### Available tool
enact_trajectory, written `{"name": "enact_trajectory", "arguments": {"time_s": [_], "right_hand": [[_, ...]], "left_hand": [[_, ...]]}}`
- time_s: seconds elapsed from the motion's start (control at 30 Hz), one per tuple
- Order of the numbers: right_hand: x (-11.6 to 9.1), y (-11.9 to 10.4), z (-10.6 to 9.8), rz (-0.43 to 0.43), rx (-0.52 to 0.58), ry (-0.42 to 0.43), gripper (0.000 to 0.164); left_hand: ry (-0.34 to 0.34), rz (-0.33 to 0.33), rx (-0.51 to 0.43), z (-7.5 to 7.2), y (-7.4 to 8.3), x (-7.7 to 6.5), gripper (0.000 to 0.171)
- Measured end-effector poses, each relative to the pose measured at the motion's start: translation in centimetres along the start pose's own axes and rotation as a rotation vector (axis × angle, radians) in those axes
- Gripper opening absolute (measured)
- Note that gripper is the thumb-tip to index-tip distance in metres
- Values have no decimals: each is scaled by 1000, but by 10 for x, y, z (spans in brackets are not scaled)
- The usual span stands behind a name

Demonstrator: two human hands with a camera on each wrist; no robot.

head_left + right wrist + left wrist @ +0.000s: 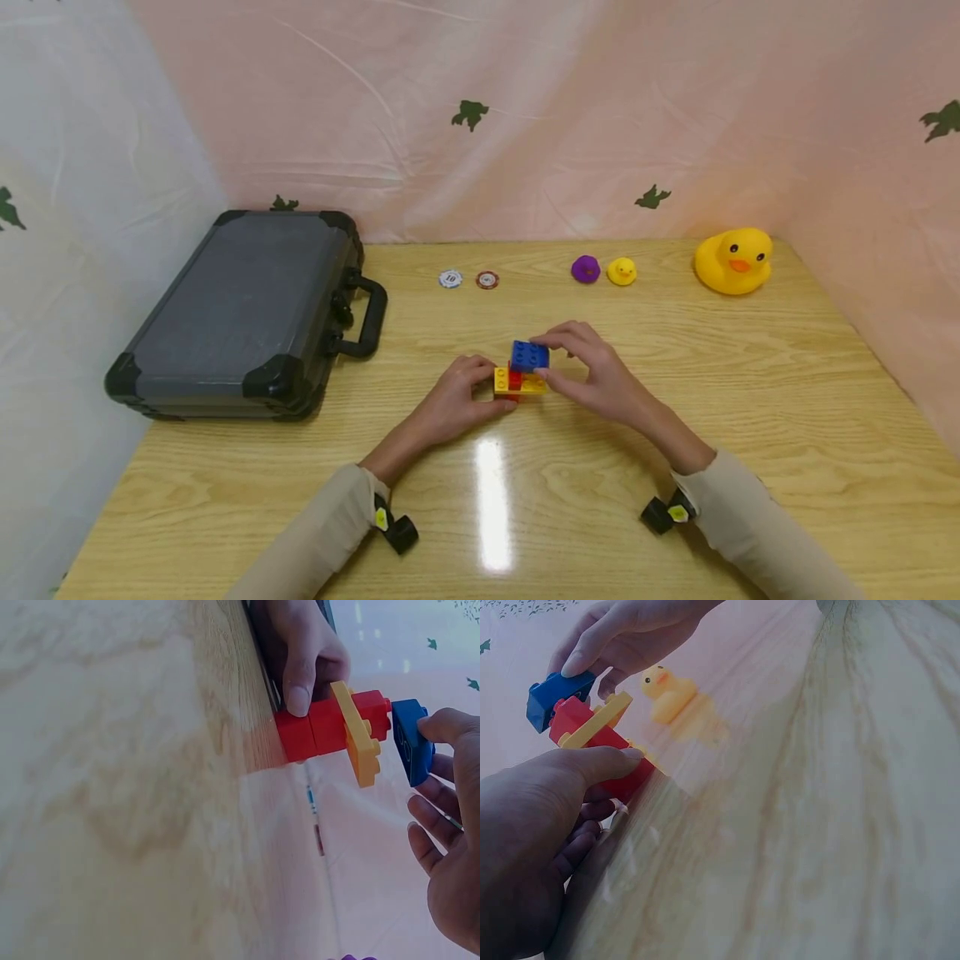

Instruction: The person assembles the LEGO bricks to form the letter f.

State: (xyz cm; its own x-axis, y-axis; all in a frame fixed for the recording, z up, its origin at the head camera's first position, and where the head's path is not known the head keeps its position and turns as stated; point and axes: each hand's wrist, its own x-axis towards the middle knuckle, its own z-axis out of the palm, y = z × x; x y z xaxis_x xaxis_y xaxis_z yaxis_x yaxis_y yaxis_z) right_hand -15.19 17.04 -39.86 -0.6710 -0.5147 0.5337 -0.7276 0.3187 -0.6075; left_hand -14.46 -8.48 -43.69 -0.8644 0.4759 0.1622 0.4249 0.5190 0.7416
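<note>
A small tower of toy bricks stands on the table between the two hands. Red bricks (300,733) form its base, a flat yellow brick (358,742) lies across them, and another red brick (373,712) sits on top. My left hand (455,404) grips the tower low down, its thumb along the red base. Over the top, my right hand (596,375) pinches a blue brick (530,356) between thumb and fingers. In the right wrist view the blue brick is tilted, with a narrow gap between it and the top red brick's studs.
A grey case (240,308) with a black handle (367,317) lies on the left. Behind the tower are a white poker chip (451,279), a red one (487,280), a small purple duck (586,269) and a small yellow duck (622,271). A large yellow duck (733,262) sits back right.
</note>
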Motion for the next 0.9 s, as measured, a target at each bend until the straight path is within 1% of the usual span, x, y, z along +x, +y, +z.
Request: {"name": "enact_trajectory", "arguments": {"time_s": [0.33,0.5,0.67,0.9], "right_hand": [[-2,1,1,-36,-7,-12,44],[-1,0,1,-50,20,-41,44],[2,0,-1,-83,56,-80,46],[4,0,-2,-104,52,-114,46]], "left_hand": [[-2,-2,-5,0,1,0,26],[-5,-4,-2,0,1,0,26],[-2,3,-5,0,0,0,26],[10,26,-8,1,-1,0,26]]}}
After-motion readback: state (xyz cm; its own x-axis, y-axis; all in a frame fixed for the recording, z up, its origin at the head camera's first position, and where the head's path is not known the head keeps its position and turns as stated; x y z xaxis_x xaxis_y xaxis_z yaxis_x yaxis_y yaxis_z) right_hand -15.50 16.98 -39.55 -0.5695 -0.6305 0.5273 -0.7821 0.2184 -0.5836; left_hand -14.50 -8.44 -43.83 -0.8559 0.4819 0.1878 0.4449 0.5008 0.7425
